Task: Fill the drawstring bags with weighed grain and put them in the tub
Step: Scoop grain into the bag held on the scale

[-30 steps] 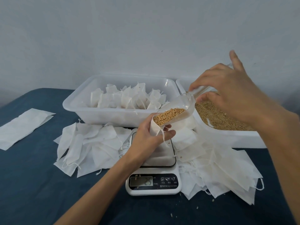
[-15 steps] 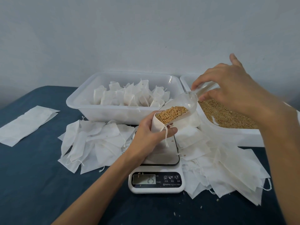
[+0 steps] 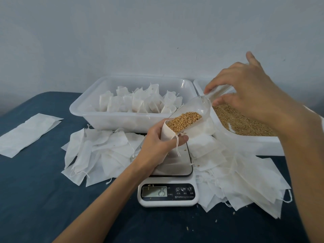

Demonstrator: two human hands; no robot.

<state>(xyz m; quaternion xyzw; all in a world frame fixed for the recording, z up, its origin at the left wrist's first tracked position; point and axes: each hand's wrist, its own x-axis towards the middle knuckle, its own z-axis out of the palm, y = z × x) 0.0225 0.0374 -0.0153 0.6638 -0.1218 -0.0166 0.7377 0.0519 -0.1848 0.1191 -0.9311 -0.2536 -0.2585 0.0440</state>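
Scoop [image 3: 191, 118]: I see its lip in bag [image 3: 169, 135] mouth, axis rising R toward handle.
L hand [image 3: 157, 146]: fingers curled round bag.
R hand [image 3: 245, 92]: pinching handle.

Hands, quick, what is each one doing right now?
Left hand: closed, gripping the small white fabric drawstring bag above the white digital scale.
Right hand: closed, pinching the handle of the clear plastic scoop of golden grain.
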